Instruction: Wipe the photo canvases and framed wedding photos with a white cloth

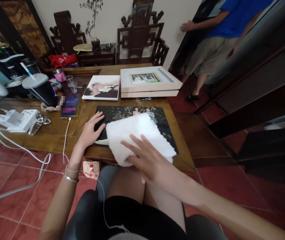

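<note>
On the near edge of the wooden surface [55, 130] a dark photo print [122, 113] is lying flat, and a white cloth [137, 133] is covering its right half. The left hand [91, 131] is resting open on the print's left edge, fingers spread, gripping nothing. The right hand [144, 158] is lying open on the cloth's near part, fingers stretched flat against it. Behind the print, a light framed picture [147, 80] and a second print [102, 87] are sitting side by side. A person in a blue shirt [219, 33] is standing well apart at the far right.
</note>
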A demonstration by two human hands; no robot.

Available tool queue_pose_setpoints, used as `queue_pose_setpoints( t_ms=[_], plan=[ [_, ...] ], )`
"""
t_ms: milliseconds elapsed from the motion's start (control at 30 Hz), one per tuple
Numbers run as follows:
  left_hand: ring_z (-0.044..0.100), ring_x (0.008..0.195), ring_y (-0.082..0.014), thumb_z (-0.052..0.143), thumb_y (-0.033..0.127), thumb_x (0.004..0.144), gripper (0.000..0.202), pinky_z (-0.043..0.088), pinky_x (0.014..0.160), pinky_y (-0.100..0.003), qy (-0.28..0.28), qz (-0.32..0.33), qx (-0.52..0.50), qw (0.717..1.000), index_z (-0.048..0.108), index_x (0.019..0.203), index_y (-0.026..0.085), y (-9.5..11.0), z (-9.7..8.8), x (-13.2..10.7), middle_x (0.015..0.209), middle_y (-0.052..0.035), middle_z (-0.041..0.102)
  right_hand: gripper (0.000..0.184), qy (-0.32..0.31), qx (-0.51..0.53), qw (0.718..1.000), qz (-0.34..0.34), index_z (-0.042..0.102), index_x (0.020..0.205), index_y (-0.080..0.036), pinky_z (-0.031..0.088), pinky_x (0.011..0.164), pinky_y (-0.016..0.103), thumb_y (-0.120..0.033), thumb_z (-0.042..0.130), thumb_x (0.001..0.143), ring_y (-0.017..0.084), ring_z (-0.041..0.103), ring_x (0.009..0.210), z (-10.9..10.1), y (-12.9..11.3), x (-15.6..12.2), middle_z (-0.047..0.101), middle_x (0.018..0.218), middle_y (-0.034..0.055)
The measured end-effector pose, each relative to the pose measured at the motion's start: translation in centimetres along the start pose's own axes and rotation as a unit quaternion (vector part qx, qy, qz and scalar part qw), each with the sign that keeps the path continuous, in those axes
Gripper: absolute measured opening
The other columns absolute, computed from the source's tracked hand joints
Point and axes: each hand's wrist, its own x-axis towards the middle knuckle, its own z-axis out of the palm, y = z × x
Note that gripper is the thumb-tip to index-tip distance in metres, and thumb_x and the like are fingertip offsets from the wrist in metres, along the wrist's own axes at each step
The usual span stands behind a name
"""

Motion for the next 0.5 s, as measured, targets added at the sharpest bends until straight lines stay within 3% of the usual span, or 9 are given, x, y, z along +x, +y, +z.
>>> queue_pose_setpoints(
  t_ms=[100, 200, 500],
  plan=[
    [0.044, 0.141, -0.0253, 0.053, 0.038, 0.093, 0.042, 0.032, 0.118, -0.049, -0.003, 0.000, 0.000, 1.000, 0.063, 0.128, 0.016, -0.1, 0.0, 0.0, 0.146, -0.0139, 0.053, 0.039, -0.022, 0.014, 1.000, 0.000, 0.068, 0.096, -0.016, 0.033, 0.111, 0.065, 0.004, 0.046, 0.071, 0.039, 0.035, 0.141, -0.7, 0.4, 0.4, 0.055, 0.142, 0.0149],
    [0.043, 0.141, -0.0255, 0.053, 0.038, 0.093, 0.043, 0.031, 0.118, -0.050, -0.002, -0.003, 0.001, 1.000, 0.063, 0.128, 0.016, -0.1, 0.1, 0.0, 0.146, -0.0137, 0.053, 0.043, -0.042, 0.008, 0.998, 0.037, 0.068, 0.095, -0.017, 0.033, 0.111, 0.062, 0.007, 0.043, 0.069, 0.037, 0.039, 0.139, -0.8, 2.3, 2.4, 0.057, 0.141, 0.0121],
    [0.043, 0.141, -0.0250, 0.053, 0.039, 0.094, 0.042, 0.030, 0.119, -0.048, 0.000, -0.009, -0.004, 1.000, 0.062, 0.128, 0.017, 0.2, 0.0, -0.1, 0.146, -0.0130, 0.053, 0.053, -0.084, -0.089, 0.982, 0.144, 0.063, 0.120, -0.011, 0.039, 0.100, 0.052, 0.005, 0.039, 0.075, 0.035, 0.052, 0.121, -0.3, 8.3, 10.7, 0.062, 0.124, 0.0196]
  ],
)
